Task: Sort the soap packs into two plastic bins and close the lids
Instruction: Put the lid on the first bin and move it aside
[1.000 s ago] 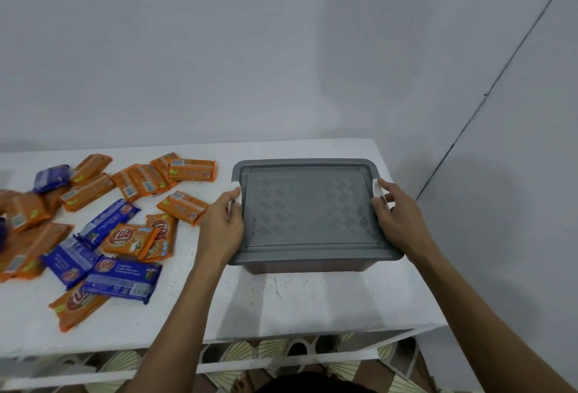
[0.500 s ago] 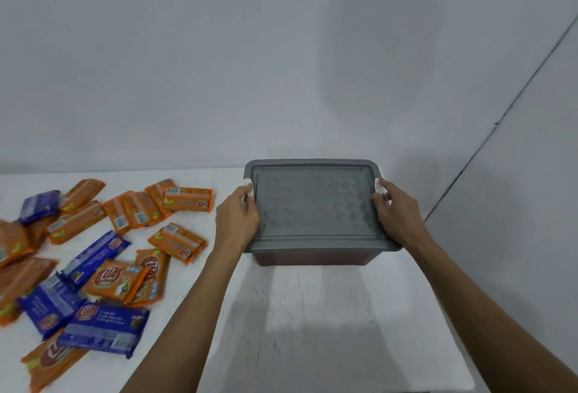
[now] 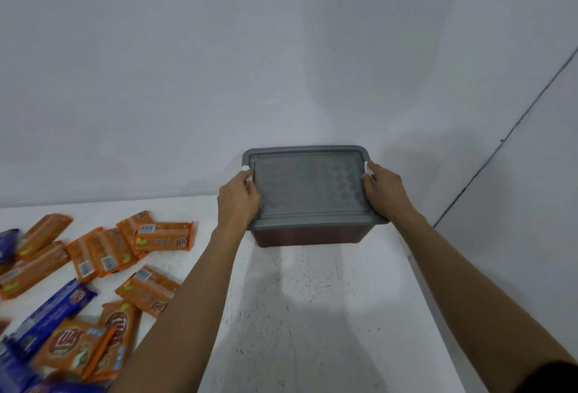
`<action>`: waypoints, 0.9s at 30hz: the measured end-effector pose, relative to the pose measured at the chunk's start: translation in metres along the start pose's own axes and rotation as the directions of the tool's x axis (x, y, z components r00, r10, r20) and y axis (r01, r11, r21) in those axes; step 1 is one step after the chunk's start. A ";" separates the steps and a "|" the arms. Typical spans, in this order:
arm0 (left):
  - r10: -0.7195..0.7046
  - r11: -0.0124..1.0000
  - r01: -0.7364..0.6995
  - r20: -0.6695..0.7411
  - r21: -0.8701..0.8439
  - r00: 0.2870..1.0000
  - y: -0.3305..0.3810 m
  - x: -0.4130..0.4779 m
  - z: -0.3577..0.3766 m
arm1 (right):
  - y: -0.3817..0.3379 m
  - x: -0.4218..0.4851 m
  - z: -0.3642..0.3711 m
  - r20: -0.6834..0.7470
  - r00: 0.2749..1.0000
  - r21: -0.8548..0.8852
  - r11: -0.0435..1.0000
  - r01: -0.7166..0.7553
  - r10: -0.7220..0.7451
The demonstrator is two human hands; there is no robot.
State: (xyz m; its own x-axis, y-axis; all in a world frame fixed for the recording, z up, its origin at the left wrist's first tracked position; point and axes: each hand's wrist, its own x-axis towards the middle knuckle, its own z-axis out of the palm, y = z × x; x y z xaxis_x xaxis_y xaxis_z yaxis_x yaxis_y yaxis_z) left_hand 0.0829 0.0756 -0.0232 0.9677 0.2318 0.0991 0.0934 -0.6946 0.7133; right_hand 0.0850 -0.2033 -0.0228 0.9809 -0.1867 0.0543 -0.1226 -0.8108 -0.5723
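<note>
A brown plastic bin (image 3: 308,236) with a grey patterned lid (image 3: 308,187) stands at the far right of the white table, close to the wall. My left hand (image 3: 238,200) grips the bin's left edge by its white latch, thumb on the lid. My right hand (image 3: 384,190) grips the right edge the same way. Several orange soap packs (image 3: 162,236) and blue soap packs (image 3: 51,314) lie scattered on the table to the left. Only one bin is in view.
The white table (image 3: 312,314) ends at a right edge near my right forearm. A grey wall rises directly behind the bin, and a second wall meets it at the right.
The closed bin has been pushed away from me toward the wall, both hands still on its sides. The view has shifted so the packs sit lower left.
</note>
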 end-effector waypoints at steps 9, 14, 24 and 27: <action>0.017 0.999 -0.015 -0.058 0.030 0.998 -0.001 0.009 0.009 | 0.002 0.014 0.004 -0.026 0.999 -0.166 0.985 0.040 -0.045; 0.002 0.999 -0.004 0.055 0.045 0.998 -0.008 0.005 0.005 | -0.004 0.006 0.004 0.003 1.000 -0.324 0.946 0.004 -0.004; 0.044 0.946 -0.109 0.212 0.307 0.976 -0.067 -0.014 -0.059 | -0.089 -0.041 0.031 0.049 0.988 -0.448 0.881 0.150 -0.144; 0.024 0.916 -0.097 0.190 0.388 0.982 -0.089 -0.018 -0.089 | -0.129 -0.048 0.045 0.101 0.980 -0.425 0.884 0.197 -0.170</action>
State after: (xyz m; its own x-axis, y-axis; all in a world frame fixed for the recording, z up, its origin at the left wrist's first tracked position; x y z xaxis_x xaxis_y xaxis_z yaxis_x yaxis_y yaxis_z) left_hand 0.0359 0.1942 -0.0270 0.9965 0.0817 -0.0172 0.0822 -0.9235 0.3748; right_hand 0.0604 -0.0650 0.0117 0.9976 0.0106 0.0682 0.0206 -0.9889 -0.1472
